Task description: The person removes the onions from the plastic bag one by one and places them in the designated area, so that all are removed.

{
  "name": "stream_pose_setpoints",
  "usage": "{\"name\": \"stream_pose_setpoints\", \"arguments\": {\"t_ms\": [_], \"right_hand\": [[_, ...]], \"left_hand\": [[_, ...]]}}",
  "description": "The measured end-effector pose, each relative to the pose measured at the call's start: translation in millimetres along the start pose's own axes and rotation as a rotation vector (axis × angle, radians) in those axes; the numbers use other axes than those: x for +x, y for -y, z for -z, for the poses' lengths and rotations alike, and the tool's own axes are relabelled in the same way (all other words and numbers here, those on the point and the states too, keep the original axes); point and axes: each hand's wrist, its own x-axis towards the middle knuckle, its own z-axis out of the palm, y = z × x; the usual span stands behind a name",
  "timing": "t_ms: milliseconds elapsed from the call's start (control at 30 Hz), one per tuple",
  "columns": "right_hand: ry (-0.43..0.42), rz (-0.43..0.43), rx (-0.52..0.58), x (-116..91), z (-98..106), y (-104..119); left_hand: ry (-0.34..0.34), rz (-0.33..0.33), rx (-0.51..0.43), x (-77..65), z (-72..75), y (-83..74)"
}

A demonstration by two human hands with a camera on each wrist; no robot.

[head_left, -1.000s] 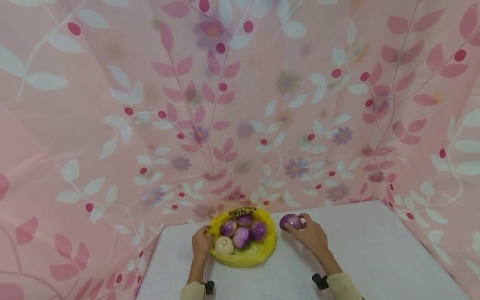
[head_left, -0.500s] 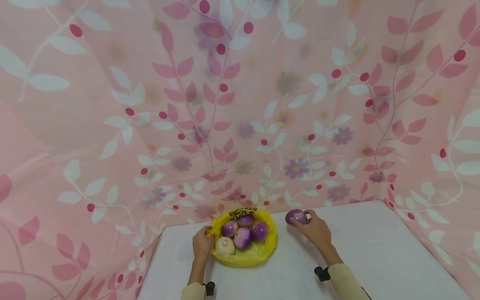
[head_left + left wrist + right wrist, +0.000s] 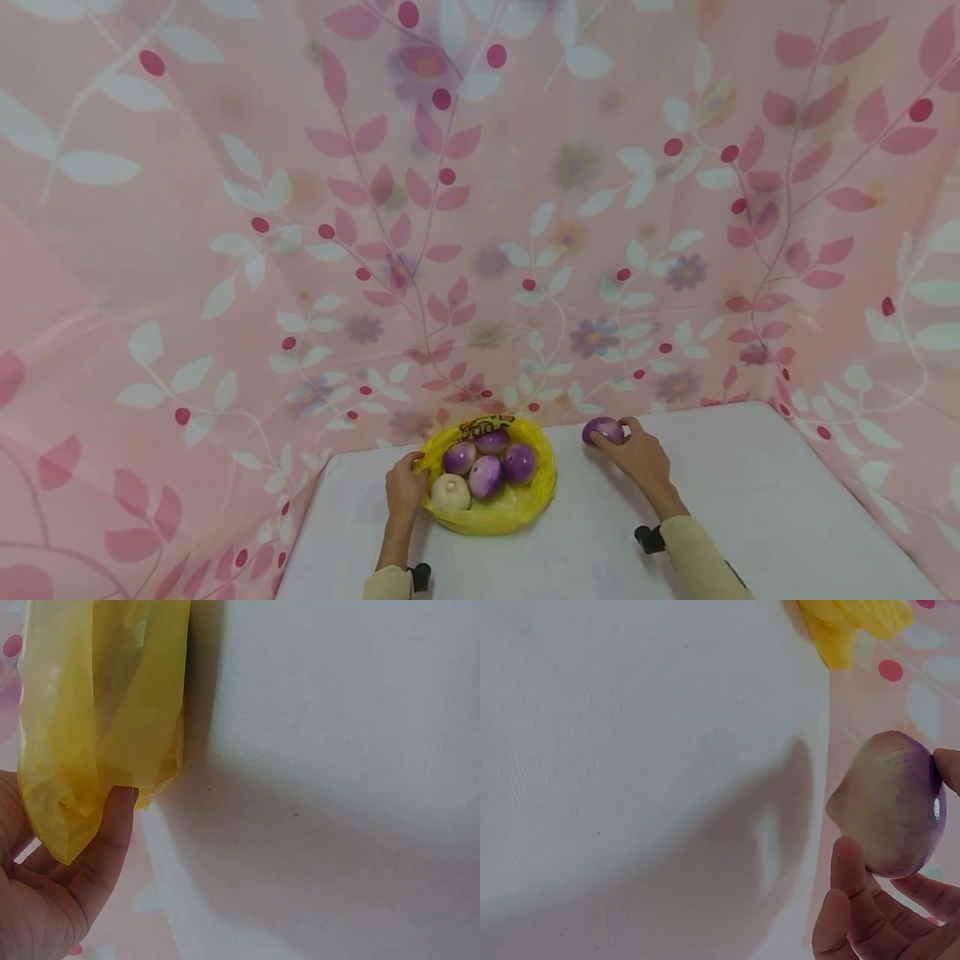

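Note:
My right hand point(image 3: 643, 462) holds a purple-and-white turnip point(image 3: 602, 431) by its sides, to the right of a yellow plastic bag point(image 3: 495, 523). In the right wrist view the turnip point(image 3: 889, 802) is between thumb and fingertips, its pale pointed end turned left. My left hand point(image 3: 405, 486) pinches the bag's left rim; the left wrist view shows fingers on the gathered yellow plastic point(image 3: 135, 712). Inside the wide-mouthed bag lie several purple turnips point(image 3: 486, 477) and a whitish one point(image 3: 450, 493) at the front left.
A white-covered table point(image 3: 570, 550) bears the bag. Right behind it hangs a pink curtain point(image 3: 480, 250) with leaf and flower prints, which also stands along both sides. Black straps with small cameras point(image 3: 649, 539) sit at the wrists.
My right hand has carried the turnip a little farther right and slightly back, away from the bag. The left hand stays at the bag's rim.

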Motion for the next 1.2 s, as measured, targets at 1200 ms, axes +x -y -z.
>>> {"name": "stream_pose_setpoints", "arguments": {"t_ms": [1200], "right_hand": [[0.000, -0.027, -0.074, -1, -1, -19]], "left_hand": [[-0.027, -0.028, 0.001, -2.0, 1.1, 1.4]]}}
